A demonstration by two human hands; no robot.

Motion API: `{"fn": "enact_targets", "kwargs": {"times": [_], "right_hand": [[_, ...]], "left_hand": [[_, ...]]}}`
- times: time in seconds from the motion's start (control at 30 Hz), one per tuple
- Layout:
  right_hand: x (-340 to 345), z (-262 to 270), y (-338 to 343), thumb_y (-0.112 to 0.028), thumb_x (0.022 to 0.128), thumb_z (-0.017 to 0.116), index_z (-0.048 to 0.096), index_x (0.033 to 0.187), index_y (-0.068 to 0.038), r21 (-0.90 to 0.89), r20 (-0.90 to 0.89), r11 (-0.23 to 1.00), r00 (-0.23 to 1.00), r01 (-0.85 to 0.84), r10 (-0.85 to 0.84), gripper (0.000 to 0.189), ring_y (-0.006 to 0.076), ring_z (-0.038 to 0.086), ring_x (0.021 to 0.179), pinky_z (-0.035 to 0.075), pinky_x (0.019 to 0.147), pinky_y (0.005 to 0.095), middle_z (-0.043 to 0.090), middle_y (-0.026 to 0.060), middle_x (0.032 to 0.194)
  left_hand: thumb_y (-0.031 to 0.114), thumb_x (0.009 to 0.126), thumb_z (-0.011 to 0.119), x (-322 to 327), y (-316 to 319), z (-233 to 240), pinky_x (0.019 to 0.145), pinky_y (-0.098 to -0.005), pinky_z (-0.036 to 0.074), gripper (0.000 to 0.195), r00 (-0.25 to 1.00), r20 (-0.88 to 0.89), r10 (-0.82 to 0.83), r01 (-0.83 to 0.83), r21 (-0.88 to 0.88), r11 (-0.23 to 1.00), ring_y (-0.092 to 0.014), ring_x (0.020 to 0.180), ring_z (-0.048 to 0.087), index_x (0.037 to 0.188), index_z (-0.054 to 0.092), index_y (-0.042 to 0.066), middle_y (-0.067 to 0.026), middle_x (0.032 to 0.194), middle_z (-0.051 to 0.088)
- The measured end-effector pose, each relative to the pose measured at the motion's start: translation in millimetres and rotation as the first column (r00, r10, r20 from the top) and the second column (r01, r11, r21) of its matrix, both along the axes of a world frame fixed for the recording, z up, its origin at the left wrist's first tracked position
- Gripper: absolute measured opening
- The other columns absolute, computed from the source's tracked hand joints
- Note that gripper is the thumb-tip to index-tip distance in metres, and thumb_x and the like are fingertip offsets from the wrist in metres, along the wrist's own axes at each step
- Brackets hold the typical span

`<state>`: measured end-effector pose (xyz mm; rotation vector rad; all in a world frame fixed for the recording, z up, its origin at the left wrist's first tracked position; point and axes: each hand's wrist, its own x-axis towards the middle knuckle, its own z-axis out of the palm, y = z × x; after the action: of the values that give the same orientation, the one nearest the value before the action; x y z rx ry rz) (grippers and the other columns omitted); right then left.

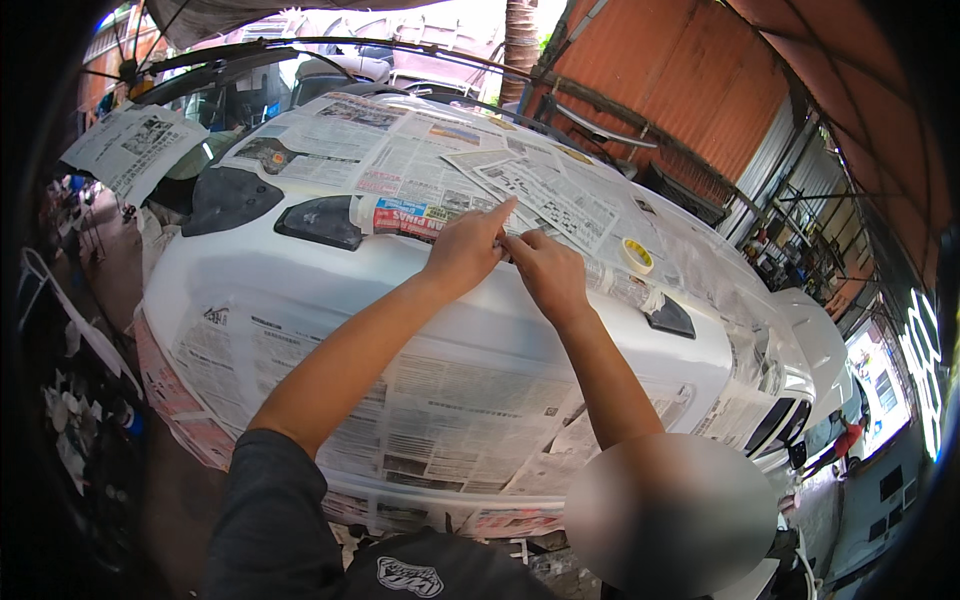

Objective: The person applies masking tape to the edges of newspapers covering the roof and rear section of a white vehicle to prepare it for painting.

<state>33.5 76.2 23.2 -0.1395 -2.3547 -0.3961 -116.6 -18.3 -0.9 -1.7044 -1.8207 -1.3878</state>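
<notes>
Before me is a vehicle whose white body panel (375, 277) is partly masked with newspaper (450, 412). My left hand (469, 247) and my right hand (547, 270) meet at the edge of the newspaper-covered roof. The left index finger points out over the sheets; the right fingers are bent close against the left hand. Whatever lies between the fingertips is hidden. Beyond the hands, loose folded newspaper (555, 206) rests on the roof. To the right of my right hand stands a roll of masking tape (637, 256). A dark plastic piece (319, 222) sits left of my left hand.
Another dark piece (671, 316) lies along the edge at right. A newspaper sheet (139, 150) juts out at the far left. Orange corrugated sheeting (675, 90) rises behind the vehicle. A person in red (847, 439) is far off at right.
</notes>
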Motion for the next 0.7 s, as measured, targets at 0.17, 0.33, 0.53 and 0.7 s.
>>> {"fn": "enact_targets", "kwargs": {"times": [0.17, 0.33, 0.53, 0.7], "right_hand": [[-2.2, -8.5, 17.6, -0.011, 0.083, 0.069, 0.067, 0.111, -0.013, 0.078, -0.092, 0.991, 0.989, -0.107, 0.114, 0.028, 0.0284, 0.067, 0.080, 0.053, 0.071, 0.0419, 0.067, 0.0051, 0.085], [-15.3, -6.8, 6.1, -0.012, 0.088, 0.072, 0.063, 0.119, -0.008, -0.197, -0.210, 0.973, 0.975, -0.117, 0.075, 0.033, 0.0276, 0.066, 0.081, 0.053, 0.074, 0.0390, 0.068, 0.0050, 0.087], [-17.5, 6.7, 19.2, -0.005, 0.091, 0.072, 0.058, 0.125, -0.003, -0.622, -0.129, 0.736, 0.962, -0.269, 0.242, 0.037, 0.0153, 0.063, 0.075, 0.052, 0.068, 0.0300, 0.068, 0.0051, 0.095], [-24.4, 21.6, 38.0, -0.001, 0.088, 0.070, 0.061, 0.118, 0.000, -0.836, 0.020, 0.531, 0.959, -0.139, 0.281, 0.031, 0.0127, 0.064, 0.082, 0.051, 0.062, 0.0271, 0.067, 0.0077, 0.101]], "left_hand": [[0.007, 0.082, 0.075, 4.1, 3.2, -3.7, 0.087, -0.0442, 0.049, 0.078, 1.000, -0.005, 0.008, -0.007, 0.059, 0.998, -0.030, 0.094, 0.064, 0.153, 0.044, 0.013, -0.0087, 0.093, 0.071], [0.006, 0.083, 0.074, 0.6, 2.9, -5.7, 0.086, -0.0448, 0.049, 0.078, 1.000, -0.002, 0.024, -0.024, 0.055, 0.998, -0.031, 0.093, 0.064, 0.154, 0.042, 0.014, -0.0081, 0.092, 0.070], [0.006, 0.085, 0.071, 10.7, -0.7, -10.1, 0.094, -0.0458, 0.049, 0.074, 0.996, -0.031, 0.086, -0.082, 0.099, 0.992, -0.030, 0.094, 0.064, 0.153, 0.042, 0.014, -0.0076, 0.090, 0.067], [0.006, 0.088, 0.069, 18.2, 3.4, -21.9, 0.111, -0.0474, 0.043, 0.069, 0.979, -0.129, 0.160, -0.127, 0.235, 0.964, -0.030, 0.095, 0.064, 0.151, 0.043, 0.010, -0.0097, 0.094, 0.065]]}}
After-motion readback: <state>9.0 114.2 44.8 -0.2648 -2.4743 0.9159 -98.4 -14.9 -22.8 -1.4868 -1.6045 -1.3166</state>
